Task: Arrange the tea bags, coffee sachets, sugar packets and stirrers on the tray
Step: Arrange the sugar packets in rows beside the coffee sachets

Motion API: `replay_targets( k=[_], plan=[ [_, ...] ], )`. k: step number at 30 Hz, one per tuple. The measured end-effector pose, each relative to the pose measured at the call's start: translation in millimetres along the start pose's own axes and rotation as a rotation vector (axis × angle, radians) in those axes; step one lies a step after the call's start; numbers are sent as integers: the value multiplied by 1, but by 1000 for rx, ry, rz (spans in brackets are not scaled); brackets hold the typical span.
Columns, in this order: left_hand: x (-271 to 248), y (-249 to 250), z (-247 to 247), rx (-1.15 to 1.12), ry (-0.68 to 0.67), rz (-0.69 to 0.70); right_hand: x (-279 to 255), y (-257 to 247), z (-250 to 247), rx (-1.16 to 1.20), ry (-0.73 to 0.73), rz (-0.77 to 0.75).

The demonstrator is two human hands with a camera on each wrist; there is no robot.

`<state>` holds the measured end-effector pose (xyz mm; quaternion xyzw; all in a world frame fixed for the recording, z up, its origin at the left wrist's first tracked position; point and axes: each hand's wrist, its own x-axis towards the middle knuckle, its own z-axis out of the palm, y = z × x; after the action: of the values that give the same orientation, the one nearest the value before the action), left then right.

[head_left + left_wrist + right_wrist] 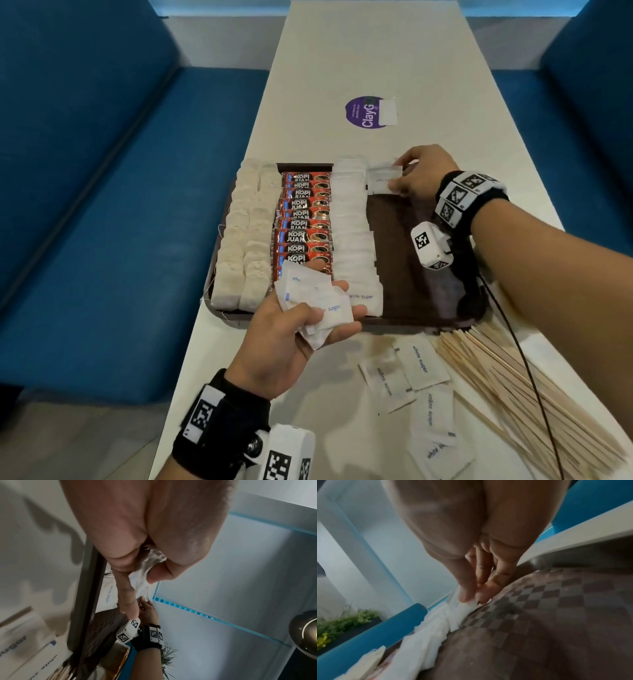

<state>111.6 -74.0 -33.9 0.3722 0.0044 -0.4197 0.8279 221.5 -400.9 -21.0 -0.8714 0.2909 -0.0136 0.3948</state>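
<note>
A dark brown tray [407, 274] holds two rows of tea bags [243, 240], a column of red coffee sachets [305, 222] and a column of white sugar packets [352, 236]. My left hand [308, 322] holds a bunch of sugar packets [318, 301] over the tray's near edge; in the left wrist view the fingers curl round the white packets [142, 577]. My right hand [414, 178] pinches one sugar packet [383, 180] at the tray's far right corner, beside the sugar column; the right wrist view shows its fingertips [467, 596] on the white packet [467, 607].
Loose sugar packets [421, 387] lie on the white table [342, 68] near me, right of my left hand. A fan of wooden stirrers [513, 387] lies at the near right. Blue benches [102, 171] flank the table. A purple sticker [366, 111] lies beyond the tray.
</note>
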Motion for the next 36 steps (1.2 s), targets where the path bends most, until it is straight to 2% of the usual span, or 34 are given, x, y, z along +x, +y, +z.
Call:
replay_targets(
  k=[3,18,23,27,33,36],
  plan=[
    [-3,2,-2,8,5,0,5,-1,3,10,-28,6],
    [0,-1,-3,4,20,1,15,-4,5,49,110,121],
    [-5,0,5,-36,13,36,-2,-11,-13,12,171,70],
    [-13,1,17,4,-13,66,-48,-30,-30,50,104,-61],
    [-25,2,33,113,-41,104,-177,-50,-39,223,-188,-293],
    [-31,2,40,196,-19,109,-225,-41,-32,236,-272,-307]
  ],
)
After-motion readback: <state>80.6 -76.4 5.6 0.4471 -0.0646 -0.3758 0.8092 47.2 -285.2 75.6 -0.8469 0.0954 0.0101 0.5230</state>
